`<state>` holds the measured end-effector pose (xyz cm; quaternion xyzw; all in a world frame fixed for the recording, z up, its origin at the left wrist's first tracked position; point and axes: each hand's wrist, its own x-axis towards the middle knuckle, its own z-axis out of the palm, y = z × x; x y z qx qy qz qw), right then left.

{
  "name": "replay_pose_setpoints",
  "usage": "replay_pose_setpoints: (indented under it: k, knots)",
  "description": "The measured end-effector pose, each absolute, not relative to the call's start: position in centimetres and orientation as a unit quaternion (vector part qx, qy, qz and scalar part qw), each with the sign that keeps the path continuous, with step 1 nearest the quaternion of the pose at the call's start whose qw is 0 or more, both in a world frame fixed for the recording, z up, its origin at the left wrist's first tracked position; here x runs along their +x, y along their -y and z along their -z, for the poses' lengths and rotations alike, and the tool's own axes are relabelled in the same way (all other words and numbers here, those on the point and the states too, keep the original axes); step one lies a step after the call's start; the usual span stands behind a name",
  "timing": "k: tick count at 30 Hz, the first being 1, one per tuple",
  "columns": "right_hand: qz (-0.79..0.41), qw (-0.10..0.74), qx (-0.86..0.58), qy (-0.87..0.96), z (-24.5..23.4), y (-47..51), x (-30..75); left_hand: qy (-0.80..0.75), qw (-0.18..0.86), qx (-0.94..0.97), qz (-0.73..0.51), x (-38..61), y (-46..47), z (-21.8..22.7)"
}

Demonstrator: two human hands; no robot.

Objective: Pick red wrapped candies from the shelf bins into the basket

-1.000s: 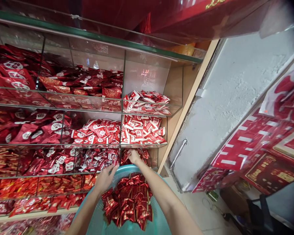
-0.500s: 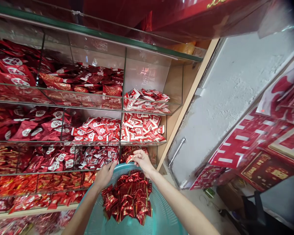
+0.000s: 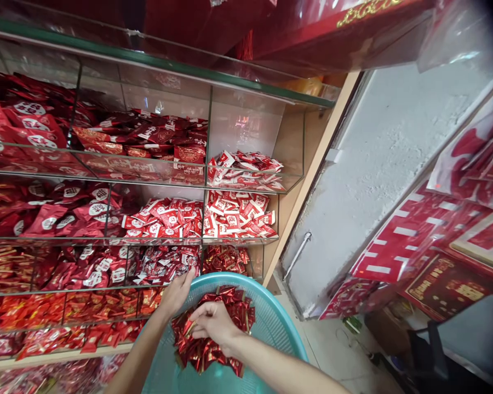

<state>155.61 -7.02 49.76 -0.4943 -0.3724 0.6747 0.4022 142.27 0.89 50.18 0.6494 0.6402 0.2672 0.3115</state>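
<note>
Foil packets [image 3: 205, 353]: crinkled, shiny red-gold, heaped in round perforated plastic basket [image 3: 287, 323]. Hands?

— Right hand [image 3: 216, 325] now down from glass compartment [image 3: 257, 265] onto heap, fingertips bunched, pinch unclear; left hand [image 3: 177, 295] at rim, fingers together

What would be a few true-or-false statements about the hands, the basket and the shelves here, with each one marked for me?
1. The left hand is at the rim of the basket. True.

2. The right hand is inside a shelf compartment. False: it is over the heap of shiny red packets in the basket.

3. Clear dividers part the shelves into compartments. True.

4. The basket is bright yellow. False: it is teal.

5. In the picture, a pale wall stands to the right of the shelves. True.
</note>
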Motion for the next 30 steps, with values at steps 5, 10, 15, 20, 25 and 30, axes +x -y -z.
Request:
replay_pose_setpoints:
  k: [5, 10, 15, 20, 25, 30]
  knots:
    - [-0.664, 0.396, -0.542, 0.330, -48.4, 7.1, 154.3, -0.640, 0.308, 0.655, -0.260, 142.2, -1.0, -50.0]
    - [-0.662, 0.414, -0.547, 0.301, -48.2, 7.2, 154.2, -0.644, 0.312, 0.654, -0.246, 142.3, -1.0, -50.2]
    - [-0.661, 0.427, -0.543, 0.294, -48.4, 7.3, 154.3, -0.641, 0.307, 0.658, -0.249, 142.4, -0.9, -50.4]
    - [-0.671, 0.388, -0.553, 0.307, -48.4, 8.0, 154.6, -0.645, 0.299, 0.660, -0.244, 142.5, -0.8, -50.4]
    - [-0.707, 0.342, -0.508, 0.354, -48.7, 8.8, 155.5, -0.645, 0.297, 0.663, -0.237, 142.5, -0.9, -50.4]
    - [-0.759, 0.275, -0.476, 0.348, -49.2, 9.0, 155.9, -0.650, 0.292, 0.663, -0.230, 142.5, -1.0, -50.3]
